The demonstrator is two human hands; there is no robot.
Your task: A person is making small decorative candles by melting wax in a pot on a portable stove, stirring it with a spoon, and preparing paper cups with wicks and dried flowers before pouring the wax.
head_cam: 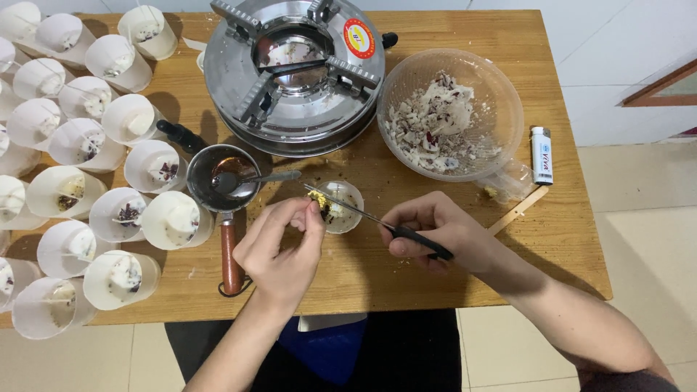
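One stove (294,72), one mesh bowl (450,112), one lighter (541,154) and one small pan (221,178) are sitting on one table (435,290). One glass cup (341,207) and one pair of scissors (377,221) are lying between two hands. Roughly twenty white paper cups (80,189) are crowding the left; edges are hiding some.

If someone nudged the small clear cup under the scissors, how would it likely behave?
The small clear cup looks thin-walled and nearly empty, so it is probably light and would slide or tip easily. Neither the left hand nor the right hand, with the scissors, seems to steady it.
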